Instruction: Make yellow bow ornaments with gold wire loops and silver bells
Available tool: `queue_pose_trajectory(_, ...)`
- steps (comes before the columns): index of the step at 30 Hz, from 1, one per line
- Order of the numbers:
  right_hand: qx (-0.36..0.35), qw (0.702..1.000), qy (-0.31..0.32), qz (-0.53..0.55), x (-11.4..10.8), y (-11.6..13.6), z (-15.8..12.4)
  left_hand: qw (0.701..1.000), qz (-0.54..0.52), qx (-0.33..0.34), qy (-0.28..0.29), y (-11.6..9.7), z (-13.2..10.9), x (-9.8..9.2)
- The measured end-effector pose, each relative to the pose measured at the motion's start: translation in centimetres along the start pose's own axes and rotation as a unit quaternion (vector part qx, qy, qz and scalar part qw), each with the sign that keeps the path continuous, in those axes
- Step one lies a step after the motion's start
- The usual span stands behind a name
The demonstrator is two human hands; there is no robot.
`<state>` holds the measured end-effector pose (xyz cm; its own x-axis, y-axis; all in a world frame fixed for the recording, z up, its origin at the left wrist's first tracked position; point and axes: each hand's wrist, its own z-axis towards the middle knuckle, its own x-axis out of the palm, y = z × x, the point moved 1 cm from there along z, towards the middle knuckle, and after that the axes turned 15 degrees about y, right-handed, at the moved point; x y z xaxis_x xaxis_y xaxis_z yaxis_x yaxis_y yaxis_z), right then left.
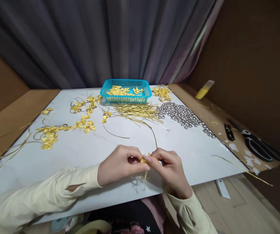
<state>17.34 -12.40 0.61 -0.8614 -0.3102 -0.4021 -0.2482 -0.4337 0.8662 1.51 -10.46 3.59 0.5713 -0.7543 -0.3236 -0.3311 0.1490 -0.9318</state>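
Observation:
Near the front of the white table, my left hand pinches a small yellow ribbon flower between thumb and fingertips. From the other side my right hand grips the same flower, its thumb pressed on top. Fingertips cover most of the flower. Thin gold cord loops down below it. Another strand of gold cord rises behind my right hand towards a pile of cut gold cords. Silver bells lie spread out at the back right.
A blue basket holding yellow flowers stands at the back. Finished-looking flowers with cord loops lie on the left, more at the back right. Black scissors, a black clip-like tool and a yellow-filled tube rest on the right ledge.

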Motion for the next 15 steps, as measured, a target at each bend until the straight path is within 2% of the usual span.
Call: queue_pose_trajectory(15,0.004,1.0,-0.009,-0.007,-0.12,0.13,0.17,1.0,0.01,0.019,-0.01,0.05,-0.07,-0.01)
